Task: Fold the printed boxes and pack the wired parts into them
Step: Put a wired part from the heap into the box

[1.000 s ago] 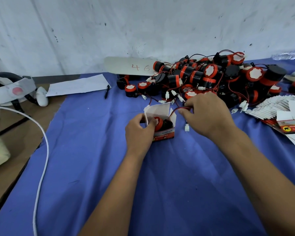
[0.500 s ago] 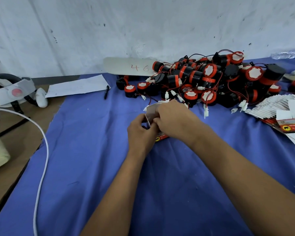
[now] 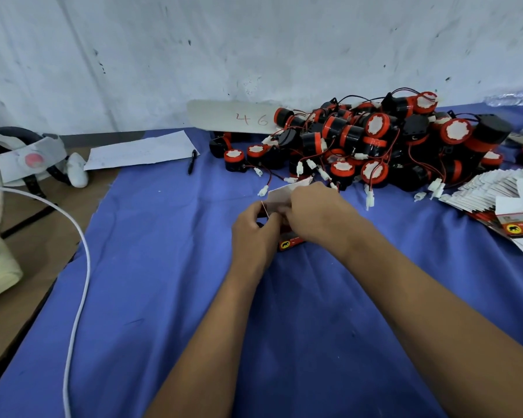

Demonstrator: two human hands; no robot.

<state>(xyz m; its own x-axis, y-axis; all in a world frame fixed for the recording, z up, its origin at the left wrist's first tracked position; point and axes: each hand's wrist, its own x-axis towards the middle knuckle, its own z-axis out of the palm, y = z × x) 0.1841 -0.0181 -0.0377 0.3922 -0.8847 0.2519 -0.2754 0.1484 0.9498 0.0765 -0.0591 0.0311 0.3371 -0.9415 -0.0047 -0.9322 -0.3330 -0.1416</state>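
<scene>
A small printed box [image 3: 290, 244], red with a yellow round logo, stands on the blue cloth at the centre. Its white top flap [image 3: 280, 197] sticks up behind my fingers. My left hand [image 3: 254, 233] grips the box's left side. My right hand [image 3: 314, 217] covers the top and right of the box, fingers pinched on the flap. The wired part inside is hidden by my hands. A big heap of black and red wired parts [image 3: 375, 143] with white connectors lies behind the box. Flat unfolded boxes [image 3: 495, 197] are fanned out at the right.
A white cable [image 3: 82, 267] curves over the cloth's left edge. A paper sheet [image 3: 139, 150] and a black pen [image 3: 191, 161] lie at the back left, near a white headset [image 3: 21, 158]. A card marked "46" [image 3: 233, 117] leans on the wall. A plastic bottle [image 3: 514, 98] lies far right.
My right hand left the red wire, moved left onto the box and covered the part inside. The open box top is now hidden under my fingers, flap held.
</scene>
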